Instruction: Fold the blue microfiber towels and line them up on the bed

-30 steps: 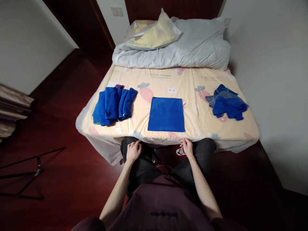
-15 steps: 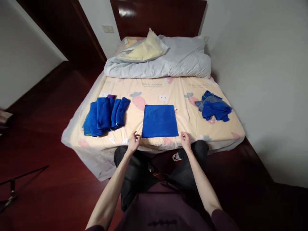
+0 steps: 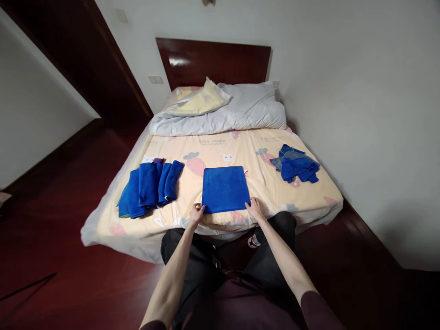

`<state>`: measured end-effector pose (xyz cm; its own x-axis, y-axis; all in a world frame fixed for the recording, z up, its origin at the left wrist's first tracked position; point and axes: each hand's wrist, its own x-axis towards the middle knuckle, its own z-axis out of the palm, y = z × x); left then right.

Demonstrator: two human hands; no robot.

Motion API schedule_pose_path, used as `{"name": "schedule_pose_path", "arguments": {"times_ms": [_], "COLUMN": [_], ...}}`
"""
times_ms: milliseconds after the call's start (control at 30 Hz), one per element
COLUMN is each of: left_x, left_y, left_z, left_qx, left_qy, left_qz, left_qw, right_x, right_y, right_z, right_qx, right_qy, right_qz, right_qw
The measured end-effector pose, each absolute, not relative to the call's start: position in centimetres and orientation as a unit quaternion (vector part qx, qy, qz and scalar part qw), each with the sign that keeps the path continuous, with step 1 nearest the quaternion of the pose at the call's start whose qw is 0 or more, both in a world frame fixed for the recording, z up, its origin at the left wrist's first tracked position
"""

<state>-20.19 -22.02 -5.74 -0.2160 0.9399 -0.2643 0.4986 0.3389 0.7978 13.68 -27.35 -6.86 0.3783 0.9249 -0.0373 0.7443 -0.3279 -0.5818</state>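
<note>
A blue towel (image 3: pixel 225 189) lies flat as a near square on the bed, close to its front edge. At the towel's near left corner, my left hand (image 3: pixel 197 213) pinches the cloth between thumb and fingers. My right hand (image 3: pixel 253 207) grips the near right corner the same way. Several folded or rolled blue towels (image 3: pixel 148 185) overlap in a pile to the left, with a bit of purple cloth showing behind them. On the right sits a crumpled heap of blue and greyish cloths (image 3: pixel 298 165).
The bed (image 3: pixel 220 153) wears a peach sheet printed with carrots and rabbits. A rolled grey quilt (image 3: pixel 247 110) and a pale yellow pillow or cloth (image 3: pixel 202 101) rest by the dark wooden headboard (image 3: pixel 220 62). A thin black rod (image 3: pixel 27 286) shows at lower left.
Both hands have moved in to the towel's near corners and closed on them. The camera view has tilted up, so the bed sits lower in the picture.
</note>
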Motion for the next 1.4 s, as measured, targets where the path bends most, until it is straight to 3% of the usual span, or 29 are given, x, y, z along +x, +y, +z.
{"name": "schedule_pose_path", "arguments": {"times_ms": [133, 433, 633, 700, 900, 1167, 1300, 1400], "left_x": [-20.7, -21.8, -22.8, -23.1, -22.4, -22.4, -22.7, -22.5], "left_y": [-22.9, -22.9, -23.6, -23.7, -22.9, -22.0, -20.8, -20.4], "left_z": [-6.8, -9.0, -9.9, -10.2, -10.7, -11.3, -10.9, -10.4], "left_qx": [0.519, 0.546, 0.573, 0.597, 0.627, 0.712, 0.776, 0.744], "left_qy": [0.679, 0.591, 0.547, 0.53, 0.547, 0.508, 0.408, 0.442], "left_qz": [0.343, 0.399, 0.371, 0.364, 0.399, 0.417, 0.372, 0.339], "left_qw": [0.39, 0.44, 0.485, 0.48, 0.385, 0.246, 0.304, 0.37], "right_x": [12.6, 13.0, 13.2, 13.2, 13.5, 15.0, 15.5, 15.7], "right_y": [-26.9, -27.2, -27.5, -27.8, -28.5, -28.6, -27.9, -27.3], "right_z": [-6.8, -7.7, -8.0, -8.1, -8.3, -7.9, -8.2, -8.7], "right_qx": [-0.821, -0.807, -0.683, -0.651, -0.595, -0.615, -0.565, -0.603], "right_qy": [-0.494, -0.486, -0.536, -0.562, -0.665, -0.732, -0.763, -0.713], "right_qz": [0.203, 0.191, 0.202, 0.197, 0.211, 0.052, 0.109, 0.127], "right_qw": [0.204, 0.274, 0.454, 0.471, 0.398, 0.289, 0.296, 0.334]}}
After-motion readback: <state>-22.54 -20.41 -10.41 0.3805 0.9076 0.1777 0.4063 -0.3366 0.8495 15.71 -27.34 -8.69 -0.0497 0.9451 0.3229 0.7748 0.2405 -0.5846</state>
